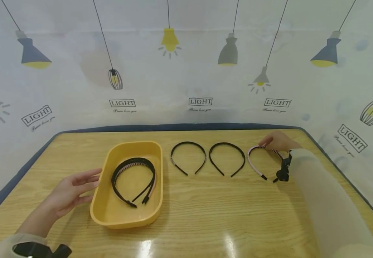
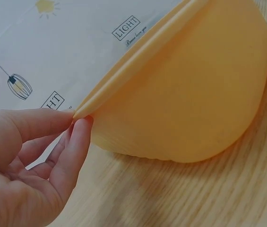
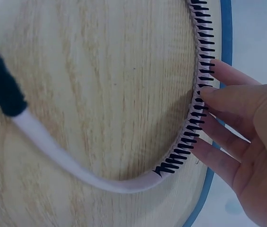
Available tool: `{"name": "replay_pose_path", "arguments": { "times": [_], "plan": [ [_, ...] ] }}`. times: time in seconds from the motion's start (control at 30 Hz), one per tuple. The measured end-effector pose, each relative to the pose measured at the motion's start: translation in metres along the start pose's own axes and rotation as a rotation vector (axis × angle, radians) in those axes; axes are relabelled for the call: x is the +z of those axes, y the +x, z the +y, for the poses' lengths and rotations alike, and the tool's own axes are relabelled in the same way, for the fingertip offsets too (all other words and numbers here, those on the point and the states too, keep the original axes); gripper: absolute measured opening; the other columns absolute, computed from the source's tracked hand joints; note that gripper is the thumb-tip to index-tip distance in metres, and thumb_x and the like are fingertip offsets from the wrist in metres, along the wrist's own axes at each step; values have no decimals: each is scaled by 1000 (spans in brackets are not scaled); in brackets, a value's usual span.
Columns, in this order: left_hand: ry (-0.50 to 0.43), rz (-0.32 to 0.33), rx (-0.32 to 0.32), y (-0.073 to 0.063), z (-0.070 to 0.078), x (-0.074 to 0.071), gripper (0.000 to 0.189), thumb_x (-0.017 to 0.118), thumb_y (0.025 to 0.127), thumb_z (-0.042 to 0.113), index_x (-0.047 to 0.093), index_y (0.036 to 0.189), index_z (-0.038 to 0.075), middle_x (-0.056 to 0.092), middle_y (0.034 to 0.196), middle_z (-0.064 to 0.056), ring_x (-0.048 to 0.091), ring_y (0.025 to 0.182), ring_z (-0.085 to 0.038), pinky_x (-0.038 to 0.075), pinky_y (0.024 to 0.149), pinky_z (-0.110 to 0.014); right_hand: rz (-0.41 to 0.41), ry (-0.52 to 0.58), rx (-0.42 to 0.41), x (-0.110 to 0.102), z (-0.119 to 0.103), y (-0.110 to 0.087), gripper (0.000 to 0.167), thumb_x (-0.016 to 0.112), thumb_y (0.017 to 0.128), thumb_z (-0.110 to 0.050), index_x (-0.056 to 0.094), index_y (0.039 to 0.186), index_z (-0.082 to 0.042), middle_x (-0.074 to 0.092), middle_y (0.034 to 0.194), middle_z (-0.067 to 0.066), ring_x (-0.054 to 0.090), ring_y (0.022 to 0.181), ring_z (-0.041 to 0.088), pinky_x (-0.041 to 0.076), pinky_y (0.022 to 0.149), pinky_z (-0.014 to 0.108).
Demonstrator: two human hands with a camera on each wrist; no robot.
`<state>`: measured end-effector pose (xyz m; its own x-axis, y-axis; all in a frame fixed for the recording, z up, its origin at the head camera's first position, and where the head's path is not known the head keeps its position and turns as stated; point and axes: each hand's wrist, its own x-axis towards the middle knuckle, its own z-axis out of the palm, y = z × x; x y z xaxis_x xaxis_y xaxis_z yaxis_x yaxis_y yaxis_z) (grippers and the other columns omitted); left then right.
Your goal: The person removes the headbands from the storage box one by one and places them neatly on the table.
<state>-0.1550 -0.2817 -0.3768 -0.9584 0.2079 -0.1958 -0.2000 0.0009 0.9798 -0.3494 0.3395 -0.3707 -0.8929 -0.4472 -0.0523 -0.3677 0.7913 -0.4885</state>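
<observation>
While the right hand (image 1: 279,141) pinches the pink headband (image 3: 128,186) on its toothed curve, with the thumb on one side and the fingers on the other, the left hand (image 1: 68,193) pinches the tub (image 1: 126,225) by its rim (image 2: 133,61). The pink headband is near the right end of the table (image 1: 212,215), well apart from the tub; I cannot tell if it lies flat or is a little raised. Between them lie two black headbands (image 1: 189,142) (image 1: 227,143), just beside each other, and inside the tub other headbands (image 1: 138,160) overlap. From here, I think the main risk comes from the black teeth (image 3: 208,49): because they stick out, they could catch on another headband and drag it out of place. Since the right hand holds only one part of the curve, the free ends (image 3: 3,82) could also swing and hit the nearer black headband, if the movement is low or quick. If the left hand pulls too strongly, the tub could slide or tilt, because that hand holds it at one side only.
</observation>
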Motion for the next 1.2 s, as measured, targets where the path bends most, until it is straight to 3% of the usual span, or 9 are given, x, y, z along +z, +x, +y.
{"name": "replay_pose_path", "arguments": {
  "times": [0.33, 0.6, 0.87, 1.2],
  "plan": [
    [9, -2, 5, 0, 2, 0, 36, 57, 91, 9, 58, 123, 26, 58, 108, 6, 60, 95, -10, 53, 75, -30, 8, 10, 8, -4, -2, -1, 25, 57, 79, 12, 65, 103, 10, 60, 105, 28, 57, 93, 42, 51, 74, 48],
    [34, 1, 5, 3, 3, 0, 37, 57, 91, 10, 57, 125, 25, 55, 109, 4, 60, 95, -10, 53, 74, -29, -8, 75, 114, -6, -4, -7, 32, 60, 85, 0, 58, 114, 11, 54, 111, 34, 53, 99, 44, 52, 73, 44],
    [53, 30, -14, 1, -2, -1, 35, 58, 91, 11, 58, 122, 27, 56, 108, 6, 59, 95, -8, 53, 74, -29, 23, 76, 42, -12, -26, -2, 29, 57, 87, 0, 60, 114, 9, 53, 115, 32, 52, 103, 44, 50, 78, 49],
    [35, 4, -4, 2, -3, 0, 33, 57, 91, 10, 60, 116, 31, 58, 107, 6, 60, 95, -10, 54, 73, -29, 31, 69, -71, -11, -66, 11, 25, 59, 86, 0, 64, 110, 6, 59, 108, 26, 56, 98, 39, 48, 80, 50]
  ]
}}
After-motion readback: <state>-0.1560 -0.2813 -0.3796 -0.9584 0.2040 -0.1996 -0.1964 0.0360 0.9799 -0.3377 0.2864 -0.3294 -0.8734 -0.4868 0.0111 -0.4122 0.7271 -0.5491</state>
